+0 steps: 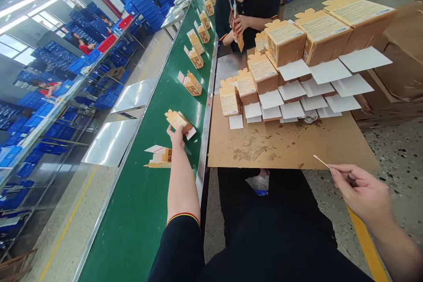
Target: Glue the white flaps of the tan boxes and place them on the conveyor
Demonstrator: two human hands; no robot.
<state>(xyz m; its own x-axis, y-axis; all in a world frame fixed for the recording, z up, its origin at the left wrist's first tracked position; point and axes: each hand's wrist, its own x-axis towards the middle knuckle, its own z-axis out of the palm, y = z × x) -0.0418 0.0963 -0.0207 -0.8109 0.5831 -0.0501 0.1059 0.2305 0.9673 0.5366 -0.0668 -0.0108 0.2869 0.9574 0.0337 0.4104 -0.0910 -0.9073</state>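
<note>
My left hand (177, 135) reaches over the green conveyor belt (132, 216), its fingers around the lower end of a brown and cream carton (180, 120) that lies tilted on the belt. Just below it, partly hidden by my forearm, another carton (161, 157) has its white flap raised. My right hand (365, 191) is off to the right, past the board's front edge, pinching a thin cotton swab (321, 161) that points up and left. Stacked cartons (262, 72) with white flaps sticking out stand on the brown cardboard-covered table (224, 150).
More cartons (191, 83) stand in a row along the belt. Across the table, a co-worker (251, 0) holds a folded carton in both hands. Wet-looking spots and a small clear round item (310, 117) are on the cardboard. Large brown boxes (396, 61) stand at right.
</note>
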